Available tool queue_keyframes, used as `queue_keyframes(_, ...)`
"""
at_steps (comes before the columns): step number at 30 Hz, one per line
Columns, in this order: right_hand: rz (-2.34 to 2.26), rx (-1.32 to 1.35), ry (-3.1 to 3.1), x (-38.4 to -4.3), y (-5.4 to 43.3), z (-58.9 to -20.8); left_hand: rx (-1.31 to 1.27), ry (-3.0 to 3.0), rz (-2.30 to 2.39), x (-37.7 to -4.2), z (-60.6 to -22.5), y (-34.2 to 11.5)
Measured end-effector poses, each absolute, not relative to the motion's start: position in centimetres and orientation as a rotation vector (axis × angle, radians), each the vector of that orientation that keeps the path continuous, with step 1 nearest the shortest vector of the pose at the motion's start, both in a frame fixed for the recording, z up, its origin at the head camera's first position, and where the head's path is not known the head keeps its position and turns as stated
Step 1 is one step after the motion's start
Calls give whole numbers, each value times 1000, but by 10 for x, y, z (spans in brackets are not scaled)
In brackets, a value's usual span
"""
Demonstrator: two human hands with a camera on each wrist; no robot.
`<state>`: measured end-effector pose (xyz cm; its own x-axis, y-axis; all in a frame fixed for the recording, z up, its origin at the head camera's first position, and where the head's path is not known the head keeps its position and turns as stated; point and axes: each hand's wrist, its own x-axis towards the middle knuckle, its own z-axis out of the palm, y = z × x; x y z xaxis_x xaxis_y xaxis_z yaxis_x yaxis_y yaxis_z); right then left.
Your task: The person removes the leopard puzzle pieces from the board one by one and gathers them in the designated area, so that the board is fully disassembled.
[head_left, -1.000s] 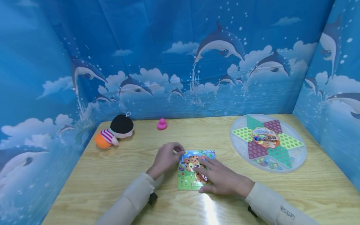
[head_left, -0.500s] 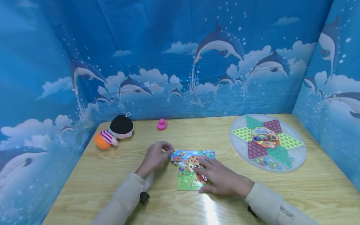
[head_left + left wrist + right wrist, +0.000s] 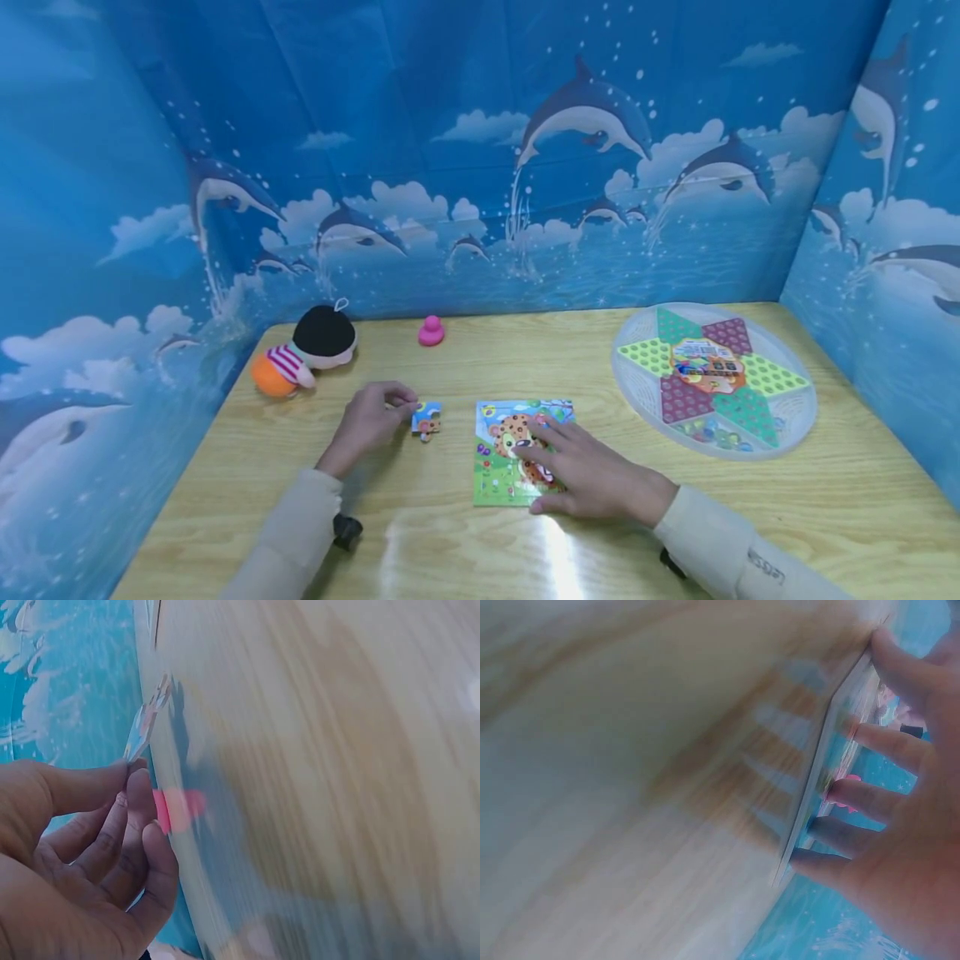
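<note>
A small, flat jigsaw piece (image 3: 427, 419) printed in blue and brown was pinched in the person's left hand (image 3: 371, 421).
Thumb and fingertips gripped its edge to the left of a squarish, glossy leopard-picture puzzle (image 3: 495, 490), well apart from it, while the right hand (image 3: 585, 468), fingers spread and grasping nothing, rested its fingertips on that puzzle, which lay on the pale wood-grain table (image 3: 225, 500), near a round, clear plastic board (image 3: 799, 425) with a coloured star.

Wood-grain tabletop (image 3: 525, 358). Plush doll (image 3: 309, 343) far left; pink toy (image 3: 431, 332) near far edge; round game board (image 3: 688, 398) far right; spotted-animal puzzle (image 3: 501, 462) nearer, middle.
</note>
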<state>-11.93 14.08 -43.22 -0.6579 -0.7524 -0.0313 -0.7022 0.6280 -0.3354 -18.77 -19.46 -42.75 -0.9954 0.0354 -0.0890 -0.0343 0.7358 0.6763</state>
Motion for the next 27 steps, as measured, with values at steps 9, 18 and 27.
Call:
queue_keyframes(9,-440,-1211,2685,-119,140,-432,-106,2792,1087,-186,-426,-217)
queue_keyframes(18,-444,-1198,2678,-119,141,-433,-188,2782,1064,-185,-427,-228)
queue_keyframes(27,-442,-1190,2678,-119,140,-433,-131,2842,964,-184,-426,-230)
